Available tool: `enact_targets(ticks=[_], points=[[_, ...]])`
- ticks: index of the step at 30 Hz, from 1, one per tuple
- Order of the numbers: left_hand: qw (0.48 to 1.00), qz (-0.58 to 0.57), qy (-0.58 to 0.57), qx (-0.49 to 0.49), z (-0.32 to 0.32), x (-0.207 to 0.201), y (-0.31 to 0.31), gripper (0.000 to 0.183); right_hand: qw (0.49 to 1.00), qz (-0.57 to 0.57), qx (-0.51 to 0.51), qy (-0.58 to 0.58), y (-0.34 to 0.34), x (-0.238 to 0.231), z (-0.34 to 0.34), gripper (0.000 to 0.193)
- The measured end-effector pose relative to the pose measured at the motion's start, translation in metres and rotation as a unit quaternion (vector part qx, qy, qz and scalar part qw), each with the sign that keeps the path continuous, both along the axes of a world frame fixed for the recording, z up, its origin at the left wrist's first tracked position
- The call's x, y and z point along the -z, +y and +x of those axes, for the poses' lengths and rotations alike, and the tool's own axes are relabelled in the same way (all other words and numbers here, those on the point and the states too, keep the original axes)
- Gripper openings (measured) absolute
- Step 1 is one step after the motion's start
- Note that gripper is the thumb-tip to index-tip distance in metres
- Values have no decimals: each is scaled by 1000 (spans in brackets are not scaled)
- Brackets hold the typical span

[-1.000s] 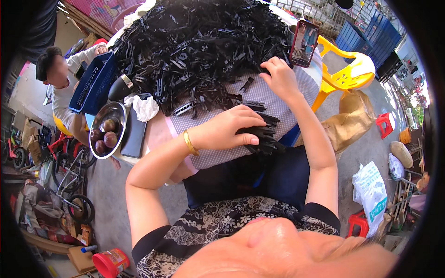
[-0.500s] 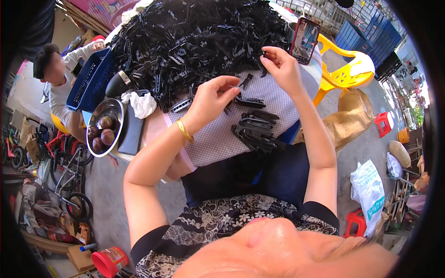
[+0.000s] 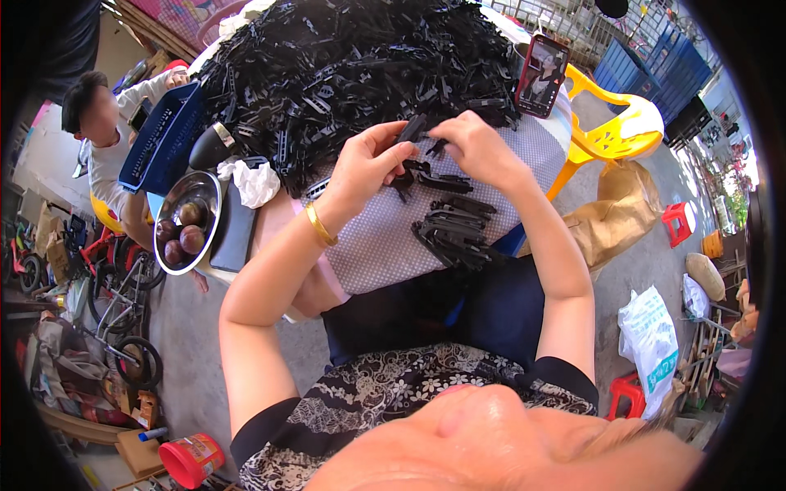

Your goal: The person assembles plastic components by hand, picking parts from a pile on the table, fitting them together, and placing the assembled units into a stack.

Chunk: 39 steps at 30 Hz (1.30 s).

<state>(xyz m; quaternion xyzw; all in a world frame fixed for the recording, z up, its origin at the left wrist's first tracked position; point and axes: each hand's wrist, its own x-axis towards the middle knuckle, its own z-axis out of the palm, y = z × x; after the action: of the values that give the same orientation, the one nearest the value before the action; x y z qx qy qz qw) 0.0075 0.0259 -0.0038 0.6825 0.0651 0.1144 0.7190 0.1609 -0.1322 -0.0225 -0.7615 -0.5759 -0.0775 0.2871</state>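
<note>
Black plastic piece (image 3: 413,128) up in the left hand (image 3: 366,166), pinched between thumb and fingers, over the near side of the table! Right beside it, the right hand (image 3: 481,150) curls its fingers in; whether it grips a piece too, I can't tell, dark parts blending together there. Nearer the body, a bundle of black pieces (image 3: 453,231) lies on the dotted cloth (image 3: 378,267). Beyond, a huge black heap (image 3: 352,69), an upright phone (image 3: 540,79) to its right, a blue basket (image 3: 164,141) to its left.
</note>
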Motion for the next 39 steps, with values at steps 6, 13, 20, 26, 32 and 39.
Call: enact_targets(ticks=[6, 13, 20, 26, 32, 39], points=[[1000, -12, 7, -24, -1, -2, -2, 40, 999, 6, 22, 32, -7, -3, -1, 32], [998, -41, 38, 13, -3, -1, -3, 42, 835, 243, -112, 480, -10, -28, -31, 27], [999, 2, 7, 33, -5, 1, -8, 42, 910, 193, -61, 361, -3, -22, -53, 16], [998, 58, 4, 25, -7, -4, -11, 40, 933, 194, -83, 291, 0, -16, -56, 15], [987, 157, -39, -19, -3, 4, -7, 36, 958, 199, -65, 194, -3, -20, -55, 20], [919, 370, -111, -75, -12, -5, -18, 33, 976, 82, -58, 194, -18, -37, -47, 37]])
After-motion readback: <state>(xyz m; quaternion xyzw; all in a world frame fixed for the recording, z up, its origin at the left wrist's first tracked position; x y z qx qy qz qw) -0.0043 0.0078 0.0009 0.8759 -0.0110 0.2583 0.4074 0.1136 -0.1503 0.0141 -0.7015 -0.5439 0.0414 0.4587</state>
